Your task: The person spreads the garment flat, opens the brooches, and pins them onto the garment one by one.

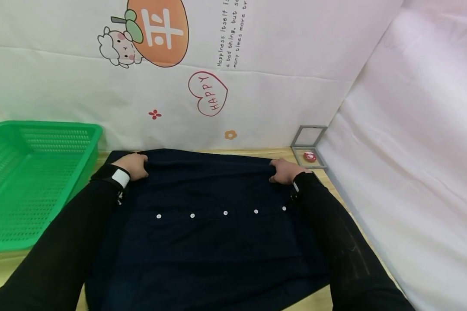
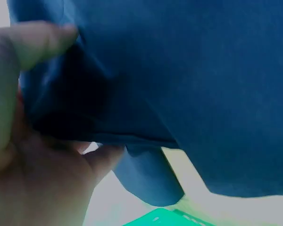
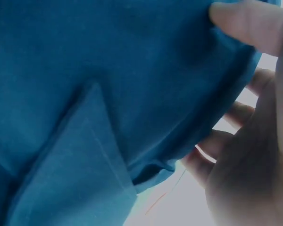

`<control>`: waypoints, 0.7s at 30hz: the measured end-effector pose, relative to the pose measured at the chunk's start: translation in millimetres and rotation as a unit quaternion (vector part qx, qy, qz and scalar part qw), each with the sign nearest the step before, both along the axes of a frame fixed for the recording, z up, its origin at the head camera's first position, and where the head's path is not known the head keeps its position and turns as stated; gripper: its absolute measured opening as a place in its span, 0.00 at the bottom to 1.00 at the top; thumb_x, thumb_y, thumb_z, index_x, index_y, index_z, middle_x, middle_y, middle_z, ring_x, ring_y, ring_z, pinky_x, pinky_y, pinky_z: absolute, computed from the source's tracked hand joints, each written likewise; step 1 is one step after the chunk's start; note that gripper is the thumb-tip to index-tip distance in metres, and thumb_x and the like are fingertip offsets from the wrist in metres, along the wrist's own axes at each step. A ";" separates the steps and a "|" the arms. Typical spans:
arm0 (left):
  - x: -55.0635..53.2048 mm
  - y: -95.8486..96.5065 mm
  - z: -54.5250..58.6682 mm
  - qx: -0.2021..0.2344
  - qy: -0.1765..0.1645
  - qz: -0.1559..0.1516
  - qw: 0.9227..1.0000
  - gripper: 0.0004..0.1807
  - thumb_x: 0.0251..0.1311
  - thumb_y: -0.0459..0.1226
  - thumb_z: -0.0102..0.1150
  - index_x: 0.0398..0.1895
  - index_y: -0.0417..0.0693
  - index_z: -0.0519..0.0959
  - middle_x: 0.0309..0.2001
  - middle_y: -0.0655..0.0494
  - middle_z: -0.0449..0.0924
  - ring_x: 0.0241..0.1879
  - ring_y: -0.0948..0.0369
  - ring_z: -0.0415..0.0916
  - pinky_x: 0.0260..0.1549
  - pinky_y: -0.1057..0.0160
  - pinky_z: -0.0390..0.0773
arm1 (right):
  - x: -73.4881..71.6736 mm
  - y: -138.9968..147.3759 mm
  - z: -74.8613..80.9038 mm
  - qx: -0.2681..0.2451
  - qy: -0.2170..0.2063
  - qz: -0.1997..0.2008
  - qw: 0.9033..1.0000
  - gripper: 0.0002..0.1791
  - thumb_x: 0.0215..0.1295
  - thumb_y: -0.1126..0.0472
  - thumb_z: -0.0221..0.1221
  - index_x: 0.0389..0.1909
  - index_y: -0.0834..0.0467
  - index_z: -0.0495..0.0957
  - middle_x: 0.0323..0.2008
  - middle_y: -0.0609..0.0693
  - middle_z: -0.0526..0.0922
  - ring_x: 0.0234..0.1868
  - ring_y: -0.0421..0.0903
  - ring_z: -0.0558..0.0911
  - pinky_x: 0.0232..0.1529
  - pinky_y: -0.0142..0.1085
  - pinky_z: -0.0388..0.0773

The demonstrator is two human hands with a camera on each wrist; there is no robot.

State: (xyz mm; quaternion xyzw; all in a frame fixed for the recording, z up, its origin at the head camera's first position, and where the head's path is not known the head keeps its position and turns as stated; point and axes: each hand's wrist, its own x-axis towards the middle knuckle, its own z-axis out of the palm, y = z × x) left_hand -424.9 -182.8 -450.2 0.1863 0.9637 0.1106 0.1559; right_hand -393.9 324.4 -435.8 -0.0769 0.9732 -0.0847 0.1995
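Observation:
A dark navy button-up shirt is spread sideways on the table, its row of small white buttons running left to right. At its far left edge my left hand grips the cloth; the left wrist view shows the thumb on top and fingers beneath the fabric. My right hand pinches the far edge on the right, thumb above and fingers under. A pointed collar shows in the right wrist view. The sleeves are hard to make out in the head view.
A green plastic basket stands on the left. At the far right corner is a grey-framed clear box with a small red item in it. A printed white cloth covers the back, and white fabric hangs on the right.

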 end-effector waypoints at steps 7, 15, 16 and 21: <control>5.5 3.3 3.7 0.000 -0.017 -0.008 1.000 0.35 0.63 0.38 0.58 0.68 0.23 0.62 0.65 0.23 0.62 0.64 0.28 0.57 0.60 0.31 0.56 | -10.2 6.4 -12.4 -0.033 0.003 -0.026 0.999 0.33 0.71 0.52 0.57 0.70 0.64 0.61 0.69 0.63 0.62 0.65 0.61 0.66 0.62 0.54 0.64; 6.1 10.1 9.0 -0.006 -0.019 0.020 1.000 0.33 0.78 0.45 0.40 0.69 0.21 0.59 0.66 0.24 0.62 0.63 0.33 0.63 0.61 0.39 0.62 | -26.2 14.9 -19.1 -0.071 0.008 -0.027 0.997 0.25 0.72 0.53 0.49 0.62 0.66 0.64 0.66 0.65 0.63 0.60 0.62 0.67 0.60 0.54 0.62; 5.1 10.2 8.6 -0.004 -0.011 0.019 1.000 0.30 0.79 0.43 0.40 0.68 0.21 0.61 0.64 0.24 0.64 0.61 0.34 0.66 0.60 0.39 0.64 | -28.4 15.8 -20.2 -0.067 0.013 -0.022 0.997 0.25 0.73 0.54 0.48 0.63 0.67 0.64 0.66 0.66 0.63 0.61 0.62 0.67 0.61 0.55 0.62; 1.5 4.8 8.8 0.041 0.026 0.049 0.998 0.14 0.72 0.32 0.45 0.50 0.28 0.74 0.37 0.35 0.76 0.34 0.44 0.75 0.37 0.48 0.73 | -35.7 12.1 -22.2 -0.029 0.098 -0.008 0.995 0.22 0.73 0.55 0.51 0.61 0.65 0.70 0.58 0.63 0.74 0.56 0.60 0.74 0.57 0.55 0.67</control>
